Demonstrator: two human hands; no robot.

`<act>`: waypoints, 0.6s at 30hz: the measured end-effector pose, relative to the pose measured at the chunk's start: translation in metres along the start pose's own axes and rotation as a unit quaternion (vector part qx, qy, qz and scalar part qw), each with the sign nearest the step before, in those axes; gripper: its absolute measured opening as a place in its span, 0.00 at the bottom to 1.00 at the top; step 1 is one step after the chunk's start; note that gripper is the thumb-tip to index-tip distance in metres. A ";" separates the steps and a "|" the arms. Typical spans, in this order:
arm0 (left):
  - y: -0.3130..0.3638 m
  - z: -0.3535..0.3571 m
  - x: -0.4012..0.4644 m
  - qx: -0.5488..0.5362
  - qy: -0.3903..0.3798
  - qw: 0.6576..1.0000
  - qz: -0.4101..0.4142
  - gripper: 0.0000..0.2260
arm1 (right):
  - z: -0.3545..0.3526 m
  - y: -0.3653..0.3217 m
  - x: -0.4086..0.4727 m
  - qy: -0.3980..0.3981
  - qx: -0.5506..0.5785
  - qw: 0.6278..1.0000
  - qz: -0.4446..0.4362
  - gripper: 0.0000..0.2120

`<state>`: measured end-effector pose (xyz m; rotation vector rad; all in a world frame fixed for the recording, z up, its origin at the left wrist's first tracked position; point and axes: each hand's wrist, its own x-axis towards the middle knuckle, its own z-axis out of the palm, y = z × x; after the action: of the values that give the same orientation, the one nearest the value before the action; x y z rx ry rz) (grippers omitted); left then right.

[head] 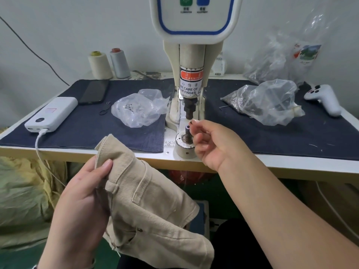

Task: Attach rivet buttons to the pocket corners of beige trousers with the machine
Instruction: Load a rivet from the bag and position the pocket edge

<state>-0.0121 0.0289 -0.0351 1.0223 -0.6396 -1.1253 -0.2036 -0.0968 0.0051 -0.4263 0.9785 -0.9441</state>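
Beige trousers hang below the table edge, at about 7 o'clock from the machine. Left hand has a closed grip on the waistband, thumb pressed on top of the fabric, fingers curled behind it. One small dark rivet already sits at a pocket corner low on the cloth.

Right hand is up at the machine's lower die, just to its 3 o'clock. Thumb & forefinger pinch a tiny dark rivet piece, held just above and beside the die's tip; other fingers curl loosely. The punch hangs directly above the die, at 12 o'clock, w/ a gap between them. A warning label on the column reads "take care of your finger".

Dark denim mat covers the table both sides of the machine. At 9 o'clock from the die: a clear bag w/ a few metal bits inside, a white power bank w/ cable plugged in, a black phone beside it. At 10–11 o'clock, two thread cones stand near the wall. At 2–3 o'clock: more plastic bags holding small metal parts, and a white controller at the far edge.
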 end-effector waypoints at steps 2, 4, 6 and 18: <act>0.000 0.000 0.000 0.000 0.003 1.000 -0.001 0.15 | 0.002 0.000 0.001 -0.003 0.008 1.000 0.008 0.02; 0.000 0.000 0.000 -0.001 0.005 1.000 -0.002 0.15 | 0.003 -0.002 0.000 -0.014 0.022 0.999 0.017 0.02; 0.000 0.000 0.000 -0.005 0.006 1.000 -0.002 0.16 | 0.004 -0.003 0.000 -0.024 0.037 0.999 0.028 0.02; -0.001 0.000 0.001 -0.008 -0.001 1.000 0.002 0.16 | 0.006 -0.006 -0.005 -0.021 0.089 0.994 0.059 0.05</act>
<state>-0.0116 0.0276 -0.0359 1.0058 -0.6342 -1.1266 -0.2031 -0.0963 0.0151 -0.2346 0.8630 -0.9040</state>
